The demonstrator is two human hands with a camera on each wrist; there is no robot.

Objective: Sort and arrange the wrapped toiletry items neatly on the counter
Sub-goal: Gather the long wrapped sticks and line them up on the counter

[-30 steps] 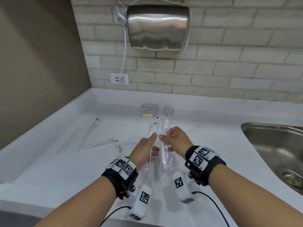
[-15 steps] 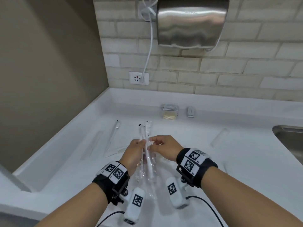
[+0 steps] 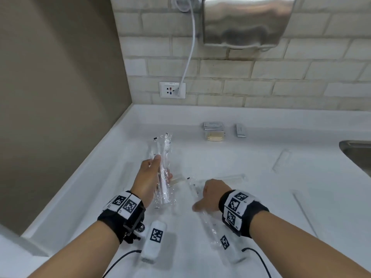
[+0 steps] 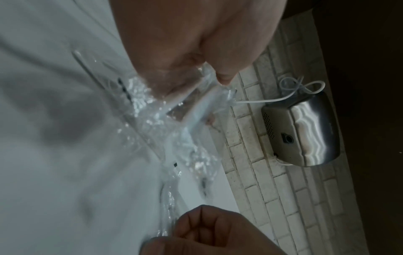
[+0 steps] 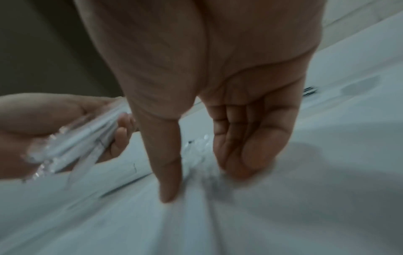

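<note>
The left hand (image 3: 149, 177) is gripping a bundle of wrapped toothbrushes (image 3: 163, 173) while the right hand (image 3: 208, 194) is pinching a single wrapped toothbrush (image 3: 210, 223) low over the bench (image 3: 281, 207), and slick film risks slipping loose.

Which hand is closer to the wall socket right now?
Left. The left hand is raised with its wrapped bundle, below the wall socket; the right hand is lower and further right.
</note>
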